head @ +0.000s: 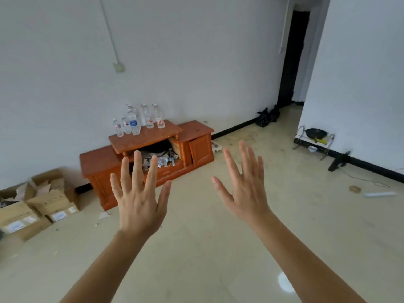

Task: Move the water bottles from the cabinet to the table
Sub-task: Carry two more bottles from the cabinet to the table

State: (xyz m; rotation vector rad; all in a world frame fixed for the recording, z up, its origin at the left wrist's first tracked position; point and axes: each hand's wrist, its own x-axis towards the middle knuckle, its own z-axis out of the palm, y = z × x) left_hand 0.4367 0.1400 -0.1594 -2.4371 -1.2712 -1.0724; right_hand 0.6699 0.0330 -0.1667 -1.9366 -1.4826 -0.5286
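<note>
Several clear plastic water bottles (133, 122) stand upright on the raised middle top of a low orange-brown wooden cabinet (196, 130) against the far wall. Two taller ones (159, 117) stand at the right of the group. My left hand (137, 197) is held out in front of me with fingers spread, empty, overlapping the cabinet's front in the picture but well short of it. My right hand (244, 189) is also raised with fingers spread, empty, over the bare floor. No table is in view.
The cabinet's open shelf holds clutter (159, 156). Cardboard boxes (39, 204) lie on the floor at left. Black bags (267, 117) sit by a dark doorway (293, 57). A metal rack with a wok (314, 136) stands at the right wall. Small items and a cable (371, 189) lie on the tiled floor.
</note>
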